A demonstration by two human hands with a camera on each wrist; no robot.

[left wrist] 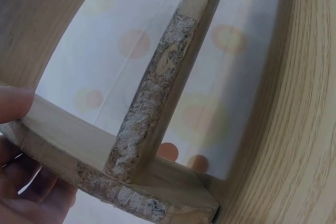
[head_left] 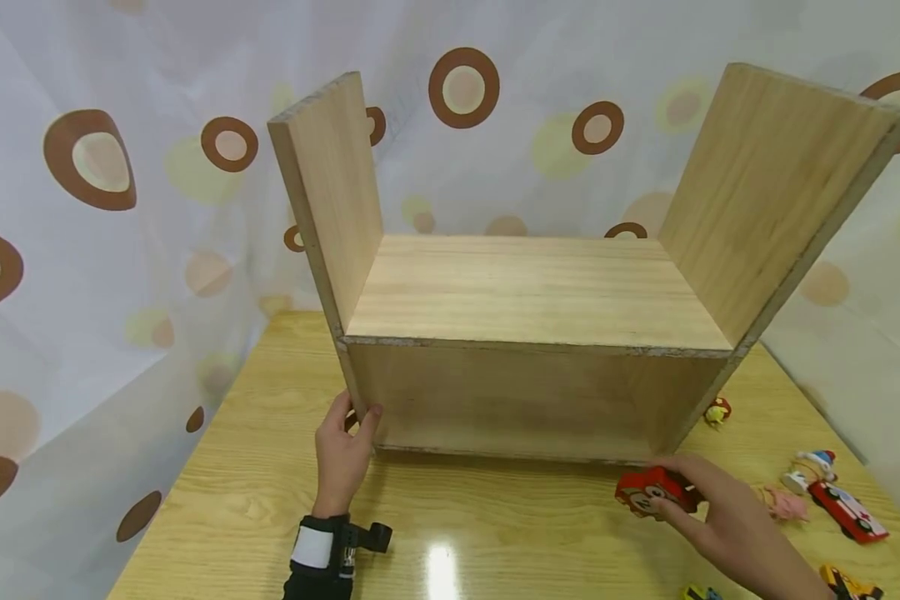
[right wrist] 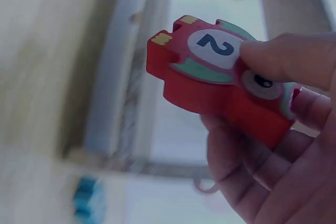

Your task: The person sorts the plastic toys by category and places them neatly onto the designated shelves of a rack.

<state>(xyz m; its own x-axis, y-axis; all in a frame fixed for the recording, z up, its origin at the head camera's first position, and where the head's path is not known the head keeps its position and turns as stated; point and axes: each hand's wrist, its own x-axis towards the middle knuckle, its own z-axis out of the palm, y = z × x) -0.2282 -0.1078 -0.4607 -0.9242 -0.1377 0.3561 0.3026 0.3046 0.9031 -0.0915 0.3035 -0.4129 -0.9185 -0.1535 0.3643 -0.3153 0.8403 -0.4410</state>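
Observation:
A pale wooden shelf unit with two upright side panels stands on the table in the head view. My left hand grips the lower front edge of its left panel, thumb on the inner side and fingers around the outer side. In front of the lower right corner, my right hand holds a red owl-shaped toy block between thumb and fingers. The block has a white oval with the number 2, green wings and yellow feet. The palm side of the right hand is hidden in the head view.
Right of the shelf lie a small red-and-yellow toy, a blue-hatted figure, a pink toy, a red toy ambulance and a yellow toy vehicle. A spotted curtain surrounds the wooden table.

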